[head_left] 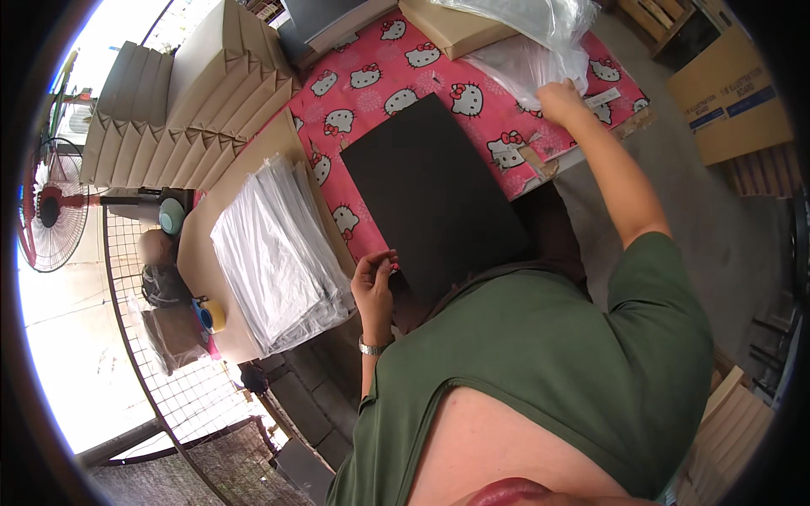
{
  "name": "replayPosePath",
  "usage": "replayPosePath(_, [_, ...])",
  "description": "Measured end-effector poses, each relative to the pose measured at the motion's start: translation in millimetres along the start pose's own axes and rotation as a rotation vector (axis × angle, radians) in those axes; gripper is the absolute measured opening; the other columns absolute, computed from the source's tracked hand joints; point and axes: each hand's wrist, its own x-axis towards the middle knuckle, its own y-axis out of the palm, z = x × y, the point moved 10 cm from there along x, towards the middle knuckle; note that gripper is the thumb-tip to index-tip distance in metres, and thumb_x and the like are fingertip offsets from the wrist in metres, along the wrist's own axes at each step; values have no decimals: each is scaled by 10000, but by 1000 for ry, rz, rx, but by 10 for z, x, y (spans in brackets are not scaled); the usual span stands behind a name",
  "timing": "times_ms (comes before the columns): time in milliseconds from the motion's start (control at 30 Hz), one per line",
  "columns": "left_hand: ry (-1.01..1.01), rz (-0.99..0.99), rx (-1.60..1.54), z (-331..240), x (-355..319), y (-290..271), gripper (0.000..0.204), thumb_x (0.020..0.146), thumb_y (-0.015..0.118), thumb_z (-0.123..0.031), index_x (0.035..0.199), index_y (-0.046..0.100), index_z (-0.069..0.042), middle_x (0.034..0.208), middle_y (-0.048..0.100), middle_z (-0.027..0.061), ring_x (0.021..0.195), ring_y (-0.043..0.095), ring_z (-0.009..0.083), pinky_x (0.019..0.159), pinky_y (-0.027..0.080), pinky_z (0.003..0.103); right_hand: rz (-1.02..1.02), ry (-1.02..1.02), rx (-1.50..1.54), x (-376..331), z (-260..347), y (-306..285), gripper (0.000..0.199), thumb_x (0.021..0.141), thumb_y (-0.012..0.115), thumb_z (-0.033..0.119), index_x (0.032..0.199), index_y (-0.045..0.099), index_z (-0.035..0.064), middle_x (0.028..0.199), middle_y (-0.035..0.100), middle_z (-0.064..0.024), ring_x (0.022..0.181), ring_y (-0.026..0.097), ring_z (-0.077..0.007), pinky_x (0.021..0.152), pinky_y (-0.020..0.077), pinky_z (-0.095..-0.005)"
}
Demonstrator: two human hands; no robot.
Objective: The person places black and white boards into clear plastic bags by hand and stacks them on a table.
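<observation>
A black rectangular board or sheet [434, 190] lies at an angle in front of me, its near end close to my lap. My left hand [373, 285] is beside its left edge, fingers loosely curled and thumb apart, with nothing seen in it. Reaching out to the far right, my right hand [559, 101] has its fingers closed on a clear plastic bag [531, 72] at the table's edge. More clear plastic [540, 21] lies behind that bag, partly over a tan board stack [456, 25].
The pink patterned table cover [363, 110] is worn at its right edge. At left lies a pile of plastic-wrapped sheets [270, 253]. Behind it rise stacked tan packs [211, 93]. A tape roll [209, 314] and a fan [52, 205] are farther left; a cardboard box [730, 97] stands at right.
</observation>
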Motion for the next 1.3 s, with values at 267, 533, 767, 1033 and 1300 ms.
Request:
replayPosePath(267, [386, 242, 534, -609, -121, 642, 435, 755, 703, -115, 1140, 530, -11, 1172, 532, 85, 1074, 503, 163, 907, 408, 307, 91, -679, 361, -1265, 1711, -239, 144, 784, 608, 174, 849, 632, 48, 941, 548, -146, 956, 530, -310, 849, 415, -404])
replayPosePath(533, [-162, 480, -109, -365, -16, 988, 423, 773, 701, -97, 1142, 535, 29, 1053, 605, 65, 930, 563, 104, 836, 450, 265, 468, -847, 1286, -1578, 2131, -1242, 318, 723, 692, 139, 990, 582, 7, 881, 625, -96, 844, 578, -144, 751, 442, -280])
replayPosePath(767, [-298, 542, -114, -369, -108, 879, 299, 806, 670, -122, 1051, 574, 20, 950, 621, 25, 898, 558, 83, 813, 442, 251, 562, -687, 1643, -1521, 2325, -1043, 130, 796, 636, 69, 911, 610, 14, 857, 622, -32, 832, 571, -98, 763, 447, -247])
replayPosePath(1033, [-70, -8, -271, -524, 193, 417, 135, 832, 629, -100, 914, 646, 5, 811, 639, 14, 704, 558, 60, 637, 435, 206, 111, -583, 1540, -1354, 2163, -1409, 185, 842, 613, 110, 1014, 591, 48, 826, 578, -9, 757, 525, -74, 685, 429, -236])
replayPosePath(1300, [-26, 15, -263, -639, 114, 428, 186, 805, 671, -123, 921, 628, 16, 828, 639, 27, 718, 569, 72, 657, 459, 215, 17, -656, 1482, -1500, 2357, -1396, 65, 818, 621, 58, 826, 609, -5, 696, 604, -36, 638, 513, -83, 578, 425, -247])
